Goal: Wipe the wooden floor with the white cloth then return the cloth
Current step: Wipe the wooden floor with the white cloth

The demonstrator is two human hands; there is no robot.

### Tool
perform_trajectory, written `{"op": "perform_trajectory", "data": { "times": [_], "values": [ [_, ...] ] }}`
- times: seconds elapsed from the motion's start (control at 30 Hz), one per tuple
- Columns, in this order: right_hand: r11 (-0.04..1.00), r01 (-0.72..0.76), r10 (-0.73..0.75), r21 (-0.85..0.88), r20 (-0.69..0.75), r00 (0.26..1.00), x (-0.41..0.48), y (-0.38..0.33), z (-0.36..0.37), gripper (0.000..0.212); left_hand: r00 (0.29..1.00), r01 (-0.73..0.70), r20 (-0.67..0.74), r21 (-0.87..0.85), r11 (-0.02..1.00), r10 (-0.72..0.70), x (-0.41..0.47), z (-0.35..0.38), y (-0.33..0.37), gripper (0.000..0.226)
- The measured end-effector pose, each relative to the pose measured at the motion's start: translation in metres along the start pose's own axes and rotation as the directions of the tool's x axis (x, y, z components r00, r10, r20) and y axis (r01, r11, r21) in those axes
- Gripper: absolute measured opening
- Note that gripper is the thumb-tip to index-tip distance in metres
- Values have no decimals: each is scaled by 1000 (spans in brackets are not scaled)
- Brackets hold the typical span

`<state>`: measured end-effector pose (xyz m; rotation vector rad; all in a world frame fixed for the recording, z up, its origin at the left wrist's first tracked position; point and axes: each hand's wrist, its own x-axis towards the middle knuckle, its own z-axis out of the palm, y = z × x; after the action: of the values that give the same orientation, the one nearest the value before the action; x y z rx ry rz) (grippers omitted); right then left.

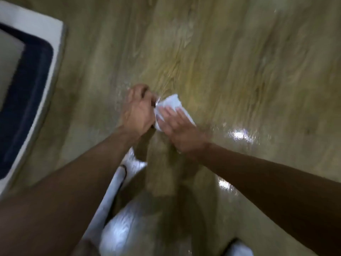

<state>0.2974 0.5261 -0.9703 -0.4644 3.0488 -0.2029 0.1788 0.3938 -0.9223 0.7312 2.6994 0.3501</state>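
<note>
**Head view.** Two bare forearms reach forward and down to the wooden floor (212, 61), and the hands meet about the middle of the stretch of floor that shows. The white cloth (170, 101) lies bunched on the boards there, between the two hands.

The right hand (175, 122) rests on top of the cloth, palm down. Its fingers are straight and slightly spread, pressing the cloth to the floor without curling round anything.

The left hand (138, 109) sits just beside the cloth's left edge with its fingers curled under. The frame is smeared, so it cannot be told whether they pinch a fold of the cloth or close on nothing.

The floor is glossy, with bright glare patches (238, 134) toward its right side. A dark blue mat with a pale border (31, 93) lies along the floor's left edge, well apart from the cloth. A white fabric with a dark cord (114, 191) shows below the left forearm, toward the near edge. What it is cannot be told.

**Stage, as judged.** Wiping appears to be in hand. The cloth has not yet been returned, and its resting place is not in view.

**Possible faults.**
- A cloth this bunched covers little floor, so strokes may leave unwiped strips between passes.
- If the sheen is moisture, the flat right palm could slide off the cloth, or the cloth could skid from under it.
- The loose white fabric may trail across boards already wiped.
</note>
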Motion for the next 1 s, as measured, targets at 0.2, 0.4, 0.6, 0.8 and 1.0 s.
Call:
{"op": "perform_trajectory", "data": {
  "times": [0.2,0.4,0.6,0.8,1.0],
  "values": [
    [981,-31,-24,192,276,961,-13,68,-45,51,884,261,391,39,964,-255,-91,-3,4,72],
    [968,-173,98,182,358,929,32,61,-60,51,894,247,343,162,955,-289,-91,28,1,86],
    [996,29,-41,88,149,988,46,-71,-9,56,956,229,-126,-239,944,-264,-124,41,-28,36],
    [950,308,-303,-45,97,948,34,-15,-10,52,878,258,-288,-389,884,-383,-189,74,-30,31],
    [984,105,-92,145,-90,992,96,-124,23,45,781,260,-406,-479,838,-474,-208,74,-43,27]
  ]
}}
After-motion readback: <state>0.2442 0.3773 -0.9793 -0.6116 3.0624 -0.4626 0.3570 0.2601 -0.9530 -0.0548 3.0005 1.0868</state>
